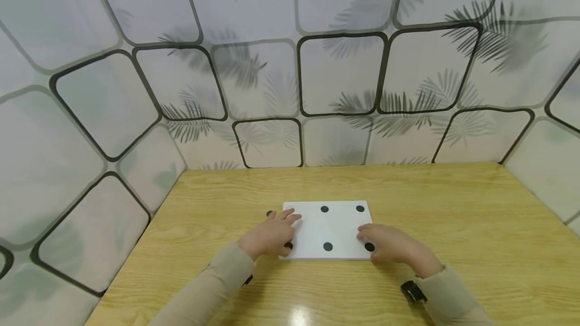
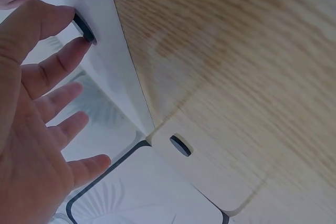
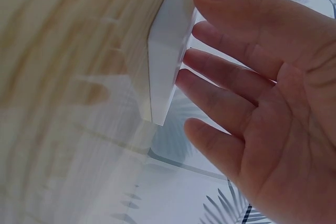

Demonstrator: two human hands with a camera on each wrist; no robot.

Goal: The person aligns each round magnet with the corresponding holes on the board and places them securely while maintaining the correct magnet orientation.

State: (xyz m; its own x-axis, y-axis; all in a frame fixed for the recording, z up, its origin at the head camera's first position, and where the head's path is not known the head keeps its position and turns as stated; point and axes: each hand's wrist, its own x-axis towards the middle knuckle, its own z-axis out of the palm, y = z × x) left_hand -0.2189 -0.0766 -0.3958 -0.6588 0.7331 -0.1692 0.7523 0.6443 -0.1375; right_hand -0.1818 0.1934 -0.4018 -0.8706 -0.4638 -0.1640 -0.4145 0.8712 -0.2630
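A white rectangular board [image 1: 344,229] lies on the table with several flat black discs on it. My left hand [image 1: 270,235] is over the board's left end, and its thumb and index finger pinch a black disc [image 2: 85,28] near the near left corner. Its other fingers are spread. Off the board's left edge, another black disc [image 2: 180,145] lies on the table. At the right end my right hand [image 1: 399,246] rests its extended fingertips on the board, beside the near right disc [image 1: 369,247]. In the right wrist view no object is in its palm.
The wood-grain table [image 1: 217,190] extends around the board on all sides. Patterned wall panels [image 1: 344,74] with leaf prints rise along its back and sides. A dark band [image 1: 413,291] is on the right wrist.
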